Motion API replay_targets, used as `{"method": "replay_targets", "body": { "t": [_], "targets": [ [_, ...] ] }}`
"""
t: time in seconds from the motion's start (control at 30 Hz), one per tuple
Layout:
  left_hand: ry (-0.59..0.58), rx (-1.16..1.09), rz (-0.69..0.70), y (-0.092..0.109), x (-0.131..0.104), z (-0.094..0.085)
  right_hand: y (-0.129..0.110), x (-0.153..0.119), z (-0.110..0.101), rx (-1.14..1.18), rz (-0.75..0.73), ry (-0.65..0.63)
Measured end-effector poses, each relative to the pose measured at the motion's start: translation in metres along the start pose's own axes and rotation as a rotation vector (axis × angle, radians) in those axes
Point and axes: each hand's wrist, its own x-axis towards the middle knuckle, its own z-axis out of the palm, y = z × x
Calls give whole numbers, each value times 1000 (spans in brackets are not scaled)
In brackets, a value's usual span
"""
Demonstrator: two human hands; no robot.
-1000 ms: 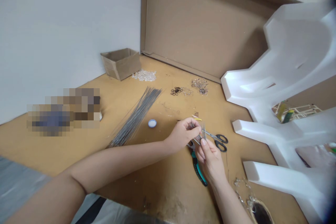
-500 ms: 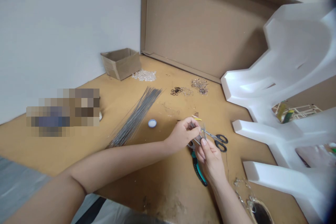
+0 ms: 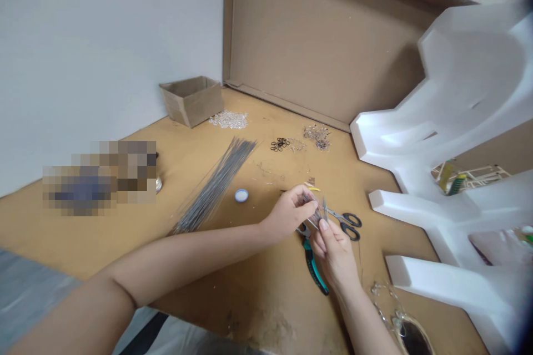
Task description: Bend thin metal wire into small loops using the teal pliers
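Observation:
Both hands meet over the table around a small cluster of thin grey wires [image 3: 324, 209]. My left hand [image 3: 285, 216] is closed, thumb and fingers pinching one part of the wires. From below, my right hand [image 3: 336, 252] grips the wires between thumb and fingers, their tips poking up past the thumb. Scissors with black handles [image 3: 351, 226] lie just beyond the right hand, blades partly hidden by it. Pliers with teal and black handles [image 3: 315, 270] rest beside the right wrist, their jaws partly covered. To the left lies a large bundle of straight grey wires [image 3: 216, 186].
A small white, blue-rimmed dish [image 3: 241, 196] stands near the bundle. Behind are a cardboard box [image 3: 195, 102], clear beads [image 3: 229, 119], black rings [image 3: 280, 145] and tangled small pieces [image 3: 318, 136]. White foam [image 3: 408, 205] borders the right; a round mirror-like object [image 3: 413, 337] lies front right.
Hardly anything differs. Both hands keep their hold on the wires in the same place, with only tiny finger shifts; the tools and bundle stay put.

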Motion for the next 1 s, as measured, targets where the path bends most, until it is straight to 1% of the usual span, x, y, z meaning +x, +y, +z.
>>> {"method": "replay_targets", "body": {
  "t": [0.2,0.5,0.67,0.83,1.0],
  "targets": [
    [-3,-18,-33,2,-1,1,1,0,0,18,1,-14],
    [14,22,14,1,0,1,0,0,1,-4,-1,-22],
    [-20,-36,27,1,0,1,1,0,-1,-6,5,-19],
    [-13,-65,-25,1,1,2,1,0,-1,-9,4,-21],
    [-18,-33,-31,2,1,2,0,0,1,-26,7,-22]
  ]
}}
